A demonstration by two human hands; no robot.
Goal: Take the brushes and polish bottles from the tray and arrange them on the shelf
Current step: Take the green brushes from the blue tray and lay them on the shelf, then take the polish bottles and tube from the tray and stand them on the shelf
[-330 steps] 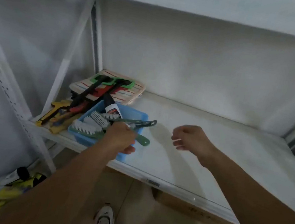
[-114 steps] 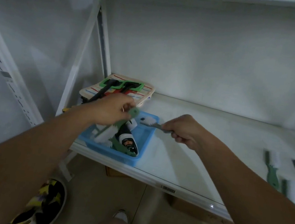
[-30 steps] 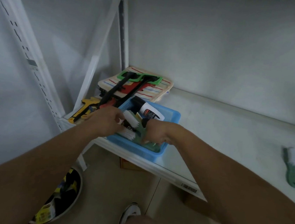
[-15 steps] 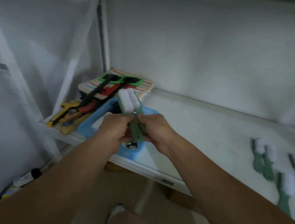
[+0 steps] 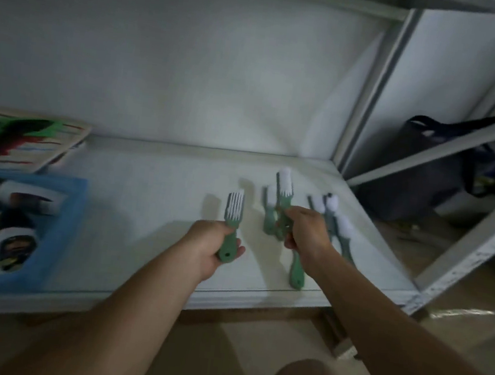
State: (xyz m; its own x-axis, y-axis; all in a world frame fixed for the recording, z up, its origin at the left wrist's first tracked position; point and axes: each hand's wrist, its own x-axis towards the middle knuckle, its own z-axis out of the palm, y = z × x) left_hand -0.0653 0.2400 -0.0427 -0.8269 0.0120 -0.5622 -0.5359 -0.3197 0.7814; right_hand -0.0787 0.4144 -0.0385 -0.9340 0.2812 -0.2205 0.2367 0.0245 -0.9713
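My left hand (image 5: 206,250) grips the handle of a green brush with white bristles (image 5: 232,216), held upright over the middle of the white shelf (image 5: 151,207). My right hand (image 5: 307,231) holds a second green brush (image 5: 283,191), its bristles pointing away from me. Several green brushes (image 5: 336,225) lie in a row on the shelf's right part, around and partly under my right hand. The blue tray (image 5: 59,227) sits at the left edge with polish bottles (image 5: 14,245) lying in it.
A striped flat pack with black and green tools (image 5: 26,137) lies behind the tray. The shelf's upright post (image 5: 371,87) and diagonal braces (image 5: 447,151) stand at the right. A dark bag (image 5: 435,153) sits beyond them on the floor.
Both hands left the tray and carried one brush each to the right. The view has swung right, so the row of laid-out brushes is now central.
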